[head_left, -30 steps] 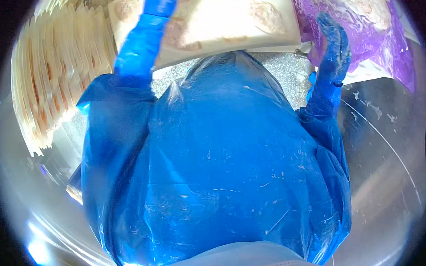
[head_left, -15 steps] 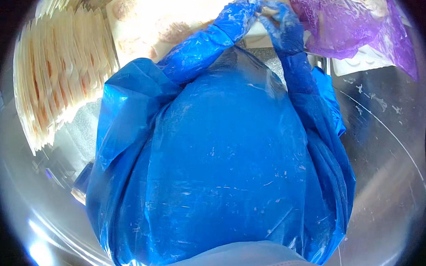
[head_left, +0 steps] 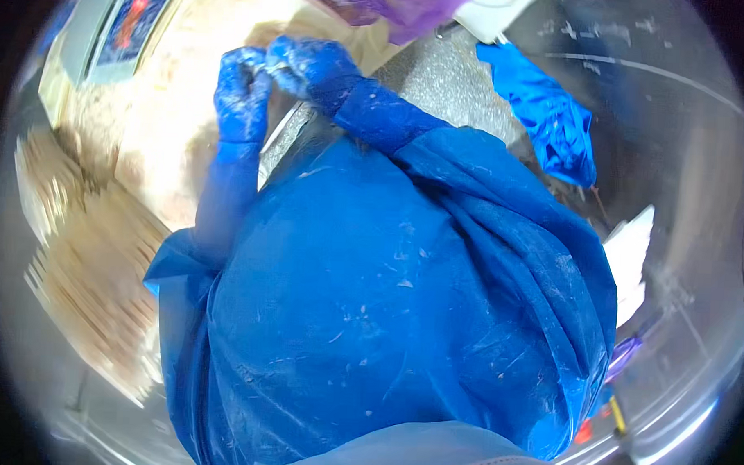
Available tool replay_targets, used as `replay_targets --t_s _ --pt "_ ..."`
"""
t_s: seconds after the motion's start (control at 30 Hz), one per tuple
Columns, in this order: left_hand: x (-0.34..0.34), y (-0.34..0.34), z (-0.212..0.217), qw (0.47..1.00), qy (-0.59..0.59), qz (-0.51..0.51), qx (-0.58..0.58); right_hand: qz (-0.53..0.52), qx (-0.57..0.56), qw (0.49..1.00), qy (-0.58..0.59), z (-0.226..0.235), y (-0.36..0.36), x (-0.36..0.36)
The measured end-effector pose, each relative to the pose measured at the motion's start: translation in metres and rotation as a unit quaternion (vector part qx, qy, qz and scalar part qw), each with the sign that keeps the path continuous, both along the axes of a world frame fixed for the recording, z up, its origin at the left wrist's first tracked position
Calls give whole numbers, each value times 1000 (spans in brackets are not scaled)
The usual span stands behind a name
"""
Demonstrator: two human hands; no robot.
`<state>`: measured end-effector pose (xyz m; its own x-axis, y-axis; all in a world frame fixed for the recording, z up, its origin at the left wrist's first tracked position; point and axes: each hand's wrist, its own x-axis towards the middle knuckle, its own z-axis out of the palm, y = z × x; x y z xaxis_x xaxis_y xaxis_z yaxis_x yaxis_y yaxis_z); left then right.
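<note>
My left hand point(head_left: 244, 93) and my right hand point(head_left: 312, 66) are held close together over a bright, pale work surface point(head_left: 166, 135). Both wear blue gloves smeared with something whitish. The fingers of each are curled in, their tips meeting. Whatever lies between them is too small and blurred to name. Below and left of my left hand, a long row of thin pale sheets point(head_left: 100, 280) stands packed on edge. A crumpled purple plastic bag point(head_left: 421, 9) lies beyond my right hand.
A grey-framed box with a dark blue panel point(head_left: 133, 23) stands at the far left. On the right, a bunched blue cloth or plastic piece point(head_left: 548, 116) hangs beside a white tray point(head_left: 494, 11). A speckled grey surface point(head_left: 451, 79) borders the pale one. White paper point(head_left: 630, 266) shows lower right.
The view has swung, so the surface, sheets and purple bag sit differently in the picture. My hands, still together, now appear further left. The box and the whole blue piece have come into view.
</note>
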<state>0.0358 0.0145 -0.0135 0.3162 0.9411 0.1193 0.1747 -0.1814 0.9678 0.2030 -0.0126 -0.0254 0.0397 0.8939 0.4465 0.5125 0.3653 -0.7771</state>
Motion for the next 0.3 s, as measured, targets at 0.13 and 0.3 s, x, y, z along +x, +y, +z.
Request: replay_targets --t_s 0.13,0.3 --pt "2 5 10 990 -95 -61 -86 1 20 996 88 7 -12 2" --pt "-9 13 13 970 -81 -70 -219 28 -20 988 153 12 -16 2"
